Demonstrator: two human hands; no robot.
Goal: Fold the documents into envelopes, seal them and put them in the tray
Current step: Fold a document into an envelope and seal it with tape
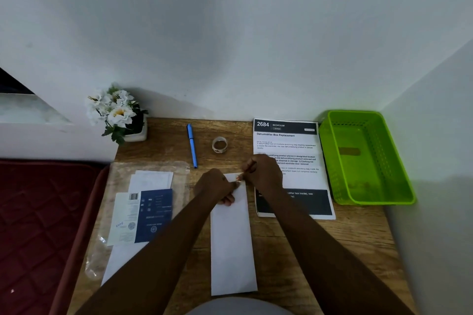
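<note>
A long white envelope (232, 245) lies lengthwise on the wooden desk (358, 243) in front of me. My left hand (217, 188) grips its far end, fingers curled around the edge. My right hand (263, 170) pinches something small at the envelope's far edge, right beside my left hand; what it pinches is too small to tell. A printed document (289, 151) headed "2684 Bedroom" lies flat to the right, partly under my right arm. A green plastic tray (332, 140) stands at the far right with nothing visible inside.
A small tape roll (219, 144) and a blue pen (192, 144) lie at the back of the desk. A pot of white flowers (120, 115) stands at the back left. A clear plastic pack with envelopes and a blue insert (143, 212) lies at left. A red mattress (38, 225) borders the desk.
</note>
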